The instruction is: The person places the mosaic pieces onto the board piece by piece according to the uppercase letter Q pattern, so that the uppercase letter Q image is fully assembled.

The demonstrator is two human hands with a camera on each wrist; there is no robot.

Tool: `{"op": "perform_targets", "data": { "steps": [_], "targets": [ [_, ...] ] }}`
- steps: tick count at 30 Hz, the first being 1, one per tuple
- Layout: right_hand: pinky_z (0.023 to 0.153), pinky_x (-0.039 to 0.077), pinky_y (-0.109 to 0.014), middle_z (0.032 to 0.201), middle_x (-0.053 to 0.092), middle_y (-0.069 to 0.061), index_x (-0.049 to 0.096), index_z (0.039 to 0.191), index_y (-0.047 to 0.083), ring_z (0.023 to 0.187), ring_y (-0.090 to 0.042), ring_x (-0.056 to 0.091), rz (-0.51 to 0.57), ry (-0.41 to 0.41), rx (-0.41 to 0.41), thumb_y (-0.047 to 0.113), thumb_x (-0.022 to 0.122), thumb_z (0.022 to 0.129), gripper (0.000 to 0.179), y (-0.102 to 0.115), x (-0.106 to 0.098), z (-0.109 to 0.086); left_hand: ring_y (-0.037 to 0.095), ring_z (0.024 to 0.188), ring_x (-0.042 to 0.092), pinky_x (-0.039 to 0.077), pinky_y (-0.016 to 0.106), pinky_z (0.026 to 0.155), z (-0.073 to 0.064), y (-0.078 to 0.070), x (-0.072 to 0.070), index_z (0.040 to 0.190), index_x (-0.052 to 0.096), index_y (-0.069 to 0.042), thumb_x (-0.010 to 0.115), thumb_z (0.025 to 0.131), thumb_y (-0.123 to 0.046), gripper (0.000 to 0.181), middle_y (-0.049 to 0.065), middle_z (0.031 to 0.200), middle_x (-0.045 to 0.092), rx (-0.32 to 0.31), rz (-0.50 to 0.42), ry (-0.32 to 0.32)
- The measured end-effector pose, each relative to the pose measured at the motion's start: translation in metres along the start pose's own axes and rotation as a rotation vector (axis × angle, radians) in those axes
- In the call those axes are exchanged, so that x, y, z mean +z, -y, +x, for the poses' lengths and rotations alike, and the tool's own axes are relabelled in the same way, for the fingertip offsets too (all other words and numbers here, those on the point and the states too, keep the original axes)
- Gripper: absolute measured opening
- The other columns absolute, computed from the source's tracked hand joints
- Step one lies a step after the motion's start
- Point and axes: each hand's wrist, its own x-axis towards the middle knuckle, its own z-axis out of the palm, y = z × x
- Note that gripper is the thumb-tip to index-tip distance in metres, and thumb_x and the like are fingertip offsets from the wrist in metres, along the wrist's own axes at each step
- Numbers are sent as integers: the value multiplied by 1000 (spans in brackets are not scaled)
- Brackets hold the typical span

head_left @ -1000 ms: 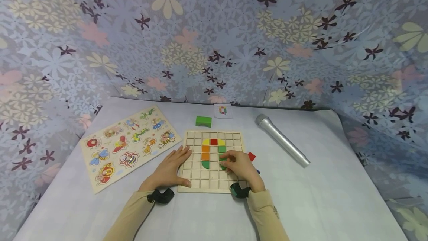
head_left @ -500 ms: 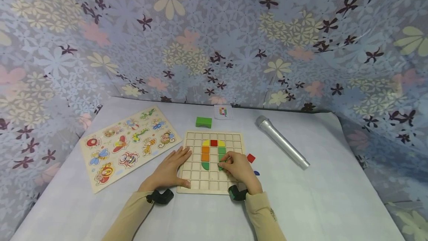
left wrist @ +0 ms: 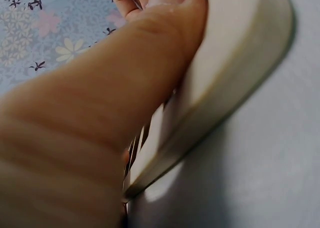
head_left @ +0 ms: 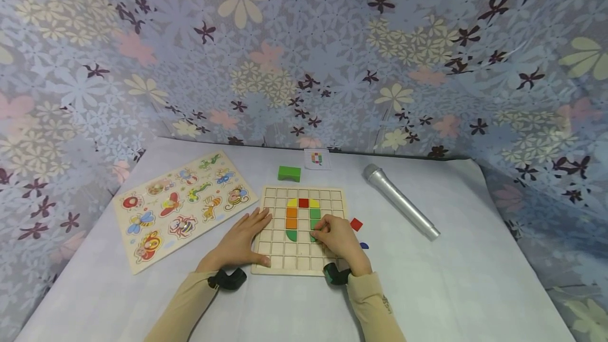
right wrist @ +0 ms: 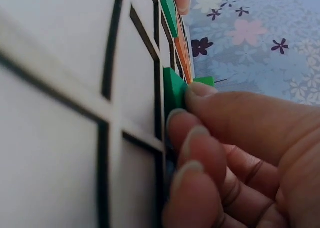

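A wooden grid board (head_left: 304,264) lies flat in the head view, with red, yellow, orange and green tiles set in its squares. My left hand (head_left: 239,239) rests on its left edge, fingers spread and thumb on the near corner. In the left wrist view the thumb (left wrist: 145,52) lies along the board's rim. Over the right half of the board, my right hand (head_left: 339,236) pinches a green quarter-round tile (right wrist: 174,90) between thumb and forefinger, at a square below the green column. Whether that tile is fully seated I cannot tell.
Right of the board lie a red tile (head_left: 356,224) and a blue piece (head_left: 364,245). A silver microphone (head_left: 401,200) lies farther right. Behind are a green block (head_left: 289,173) and a pattern card (head_left: 324,165). An insect puzzle board (head_left: 166,236) lies at left.
My right hand has shifted slightly left and down with the green tile, exposing more of the blue piece. The left hand stays on the board. Little differs over the last half second.
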Motion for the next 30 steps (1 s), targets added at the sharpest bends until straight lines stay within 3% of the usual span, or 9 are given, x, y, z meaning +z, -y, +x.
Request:
{"op": "perform_targets", "data": {
  "steps": [9,13,16,20,24,28,30],
  "targets": [
    [47,39,-20,62,57,1,62,79,8,52,-9,49,-42,-13,-14,15,72,86,14,0,2,1,35,150,16,14,53,123,0,1,-1,151,32,-4,82,65,-55,112,14,161,23,4,8,-3],
    [47,38,-18,63,58,1,64,81,8,53,-9,48,7,-27,-23,14,71,87,11,-3,-1,1,36,150,16,15,53,123,-1,0,0,150,32,-3,82,64,-55,112,14,161,23,10,7,-5],
    [49,42,-18,72,65,-4,68,89,6,58,-8,52,75,-83,-8,13,70,87,7,-11,-11,1,37,149,17,15,54,122,-2,0,0,150,32,-3,81,65,-56,112,15,160,23,17,6,-3],
    [53,49,-20,94,71,-12,68,104,6,66,-14,60,113,-206,36,14,69,88,18,-29,-33,0,37,149,17,15,54,122,-3,0,1,150,32,-3,81,65,-57,112,15,160,23,12,11,-2],
    [74,53,-29,109,72,-15,66,114,5,92,-26,66,83,-283,110,14,70,86,30,-51,-58,-5,36,149,17,14,54,122,-2,0,0,150,33,-3,81,65,-56,111,14,160,24,8,5,-7],
    [98,46,-44,117,70,-16,62,123,6,119,-32,57,82,-255,173,12,72,84,41,-69,-72,-12,37,149,17,15,54,122,-1,0,0,150,32,-3,82,65,-55,111,15,161,23,15,-2,-6],
    [102,43,-50,119,69,-16,59,127,6,122,-34,54,99,-221,175,11,74,83,47,-73,-74,-13,37,149,17,15,55,122,-1,0,0,150,32,-3,82,65,-55,112,15,160,23,16,1,-5]
  ]
}}
